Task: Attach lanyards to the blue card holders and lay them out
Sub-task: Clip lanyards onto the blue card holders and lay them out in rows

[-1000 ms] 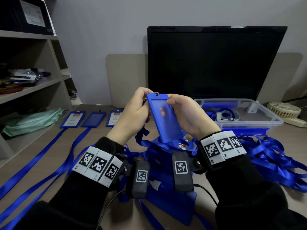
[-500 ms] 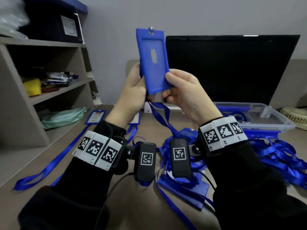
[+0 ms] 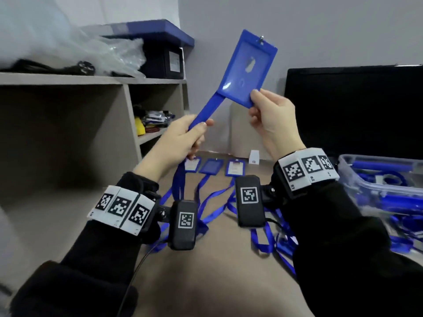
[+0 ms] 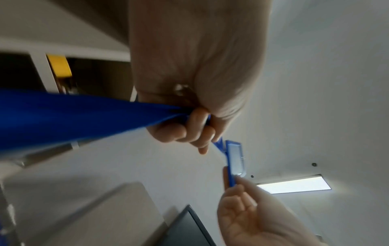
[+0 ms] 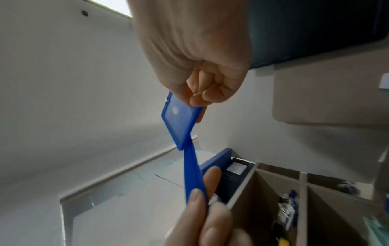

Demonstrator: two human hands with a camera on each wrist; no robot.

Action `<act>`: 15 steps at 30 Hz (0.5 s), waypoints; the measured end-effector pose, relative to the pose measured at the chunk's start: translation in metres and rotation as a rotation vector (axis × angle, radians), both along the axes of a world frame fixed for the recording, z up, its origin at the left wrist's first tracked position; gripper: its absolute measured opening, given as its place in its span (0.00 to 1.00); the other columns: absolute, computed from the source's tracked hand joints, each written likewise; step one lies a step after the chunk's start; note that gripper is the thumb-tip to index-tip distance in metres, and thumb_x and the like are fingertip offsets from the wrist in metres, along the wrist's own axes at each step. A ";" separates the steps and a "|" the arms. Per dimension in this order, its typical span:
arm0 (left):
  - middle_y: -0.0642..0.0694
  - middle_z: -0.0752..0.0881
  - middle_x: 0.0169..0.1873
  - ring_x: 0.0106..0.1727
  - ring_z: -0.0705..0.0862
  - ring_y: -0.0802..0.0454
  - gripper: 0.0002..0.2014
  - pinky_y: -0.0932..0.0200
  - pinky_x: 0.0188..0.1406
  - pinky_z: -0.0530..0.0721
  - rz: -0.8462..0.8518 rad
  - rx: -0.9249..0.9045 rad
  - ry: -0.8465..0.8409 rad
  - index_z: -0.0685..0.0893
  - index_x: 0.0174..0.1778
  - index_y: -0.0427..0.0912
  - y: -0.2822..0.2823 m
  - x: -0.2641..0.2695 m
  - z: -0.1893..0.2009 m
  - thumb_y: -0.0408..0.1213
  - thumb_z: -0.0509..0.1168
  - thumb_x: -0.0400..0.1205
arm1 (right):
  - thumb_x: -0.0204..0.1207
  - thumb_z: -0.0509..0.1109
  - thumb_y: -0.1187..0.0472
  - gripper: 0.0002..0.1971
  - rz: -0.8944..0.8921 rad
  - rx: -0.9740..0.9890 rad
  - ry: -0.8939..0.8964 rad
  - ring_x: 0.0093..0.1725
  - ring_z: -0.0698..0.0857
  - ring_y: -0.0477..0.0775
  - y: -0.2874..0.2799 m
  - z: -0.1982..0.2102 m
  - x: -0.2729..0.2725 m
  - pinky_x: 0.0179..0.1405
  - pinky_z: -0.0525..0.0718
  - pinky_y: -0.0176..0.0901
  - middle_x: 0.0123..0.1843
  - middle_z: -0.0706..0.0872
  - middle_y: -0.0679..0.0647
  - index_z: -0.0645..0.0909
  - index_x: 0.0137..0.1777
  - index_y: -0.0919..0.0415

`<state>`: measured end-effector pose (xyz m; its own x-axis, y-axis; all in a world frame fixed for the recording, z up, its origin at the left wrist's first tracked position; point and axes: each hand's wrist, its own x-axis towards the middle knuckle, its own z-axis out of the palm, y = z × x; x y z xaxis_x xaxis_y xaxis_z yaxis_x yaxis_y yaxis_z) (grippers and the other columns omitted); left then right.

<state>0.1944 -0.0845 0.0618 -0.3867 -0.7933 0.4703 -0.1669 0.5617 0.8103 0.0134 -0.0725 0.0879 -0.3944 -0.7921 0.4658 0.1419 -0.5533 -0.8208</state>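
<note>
A blue card holder [image 3: 246,68] is held up high in front of the wall, tilted, its metal clip at the top. My right hand [image 3: 266,109] pinches its lower right corner; in the right wrist view the card holder [image 5: 180,120] hangs from those fingers. A blue lanyard [image 3: 203,113] runs taut from behind the holder's lower left corner down into my left hand [image 3: 191,133], which grips it in a fist. In the left wrist view the lanyard [image 4: 73,114] streams out of that fist. Three card holders with lanyards [image 3: 211,165] lie in a row on the table.
A shelf unit [image 3: 96,106] stands at the left, a black monitor [image 3: 357,110] at the right. A clear plastic bin [image 3: 384,186] with blue parts sits at the right edge. Loose blue lanyards [image 3: 274,236] trail across the table [image 3: 217,282] below my wrists.
The card holder has risen higher and tilted right. My left hand left the holder and slid down the lanyard, pulling it taut. The view swung to the left.
</note>
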 end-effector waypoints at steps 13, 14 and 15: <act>0.47 0.84 0.32 0.22 0.70 0.58 0.25 0.70 0.20 0.72 0.132 0.295 -0.445 0.69 0.75 0.51 0.014 0.121 -0.030 0.28 0.59 0.83 | 0.74 0.65 0.74 0.17 0.025 0.571 -0.019 0.14 0.69 0.46 -0.114 -0.126 0.077 0.15 0.64 0.29 0.16 0.71 0.54 0.74 0.24 0.63; 0.48 0.85 0.32 0.22 0.71 0.58 0.25 0.69 0.20 0.72 0.140 0.314 -0.466 0.69 0.76 0.50 0.012 0.127 -0.031 0.28 0.60 0.83 | 0.74 0.65 0.74 0.17 0.031 0.605 -0.019 0.11 0.68 0.45 -0.120 -0.132 0.079 0.14 0.64 0.27 0.14 0.71 0.53 0.73 0.24 0.63; 0.49 0.85 0.32 0.22 0.71 0.57 0.26 0.68 0.21 0.72 0.149 0.335 -0.491 0.68 0.77 0.49 0.011 0.134 -0.034 0.29 0.60 0.83 | 0.74 0.64 0.74 0.17 0.039 0.639 -0.015 0.10 0.68 0.44 -0.126 -0.138 0.082 0.13 0.64 0.26 0.12 0.70 0.52 0.73 0.24 0.63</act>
<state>0.3283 -0.0735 0.0281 -0.3687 -0.9293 -0.0193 -0.6223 0.2314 0.7478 0.0955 -0.1984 -0.0505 -0.3626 -0.9256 -0.1086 0.1657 0.0506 -0.9849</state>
